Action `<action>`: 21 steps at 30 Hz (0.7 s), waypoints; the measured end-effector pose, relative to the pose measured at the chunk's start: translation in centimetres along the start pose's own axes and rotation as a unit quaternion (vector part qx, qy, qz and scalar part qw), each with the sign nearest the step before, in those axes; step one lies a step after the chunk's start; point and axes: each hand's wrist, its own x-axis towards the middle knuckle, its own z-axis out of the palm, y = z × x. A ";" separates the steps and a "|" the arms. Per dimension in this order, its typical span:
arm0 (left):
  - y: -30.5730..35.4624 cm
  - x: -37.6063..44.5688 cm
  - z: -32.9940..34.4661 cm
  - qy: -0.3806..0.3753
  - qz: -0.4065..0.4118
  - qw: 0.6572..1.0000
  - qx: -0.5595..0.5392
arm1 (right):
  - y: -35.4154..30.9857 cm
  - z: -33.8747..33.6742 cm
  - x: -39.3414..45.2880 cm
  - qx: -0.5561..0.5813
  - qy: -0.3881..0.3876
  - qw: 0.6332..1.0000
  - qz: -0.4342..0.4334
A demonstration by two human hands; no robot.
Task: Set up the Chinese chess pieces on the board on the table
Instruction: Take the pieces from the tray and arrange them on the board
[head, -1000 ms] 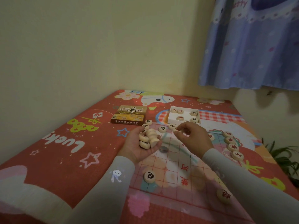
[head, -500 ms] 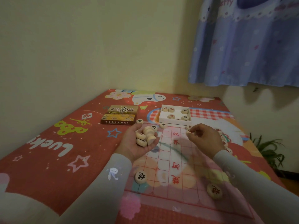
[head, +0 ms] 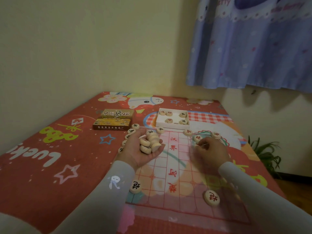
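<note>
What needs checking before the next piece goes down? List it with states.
1. Left hand has pieces to place: ok, it cups a pile of pieces.
2. Board flat, grid visible: ok.
3. Right hand free: cannot tell, fingers curled and blurred.
4. Both near cannons, left cannon and right cannon, placed: ok.
5. White tray emptied: not ok, pieces remain.

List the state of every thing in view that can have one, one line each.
Left hand: palm up, cupped round a pile of chess pieces.
Right hand: fingers curled over the board's far right; blurred, so what it holds is unclear.
White tray: open, several pieces inside.
Chess box: closed, lying flat.
Board: spread flat, partly set.
Near black piece: face up.
Near red piece: face up.
Curtain: drawn.
</note>
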 end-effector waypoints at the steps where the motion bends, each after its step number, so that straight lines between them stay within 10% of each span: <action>1: 0.0 0.0 -0.1 0.002 0.000 1.000 0.003 | -0.2 0.3 0.2 -0.008 -0.004 1.000 -0.005; 21: 0.3 0.5 -0.1 0.030 -0.003 0.999 0.023 | -1.9 2.2 1.5 -0.045 -0.035 0.998 -0.017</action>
